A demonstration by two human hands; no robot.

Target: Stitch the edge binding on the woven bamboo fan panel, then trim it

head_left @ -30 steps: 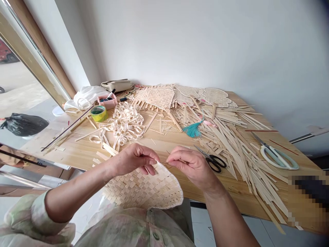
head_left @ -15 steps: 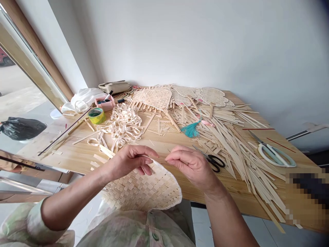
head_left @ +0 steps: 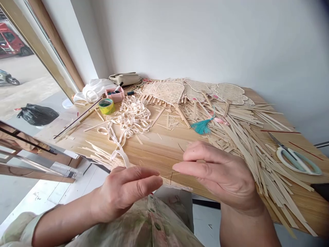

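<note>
Although the woven bamboo fan panel has dropped almost out of view, a pale strip of its edge still shows below the hands, well in front of the tangle of cream looped ribbon. The hands no longer rest on the weave; they are raised over the pale wooden table, close together but not touching.

The left hand has its thumb pressed to its bunched fingers, apparently pinching something very fine. A thin dark thread seems to run from those fingertips toward the right hand, though it is too fine to be sure. The right hand's fingers lie together, extended, with their tips pointing at the left hand; whether they pinch the thread, I cannot tell.

The black-handled scissors no longer show near the right hand, and may be hidden behind it. To the right of the tangle lie a teal tassel, a heap of flat bamboo strips and white-handled scissors. Beyond it sit several finished woven fan panels, while a yellow-green tape roll and a small pink box stand to its left — both just beside each other.
</note>
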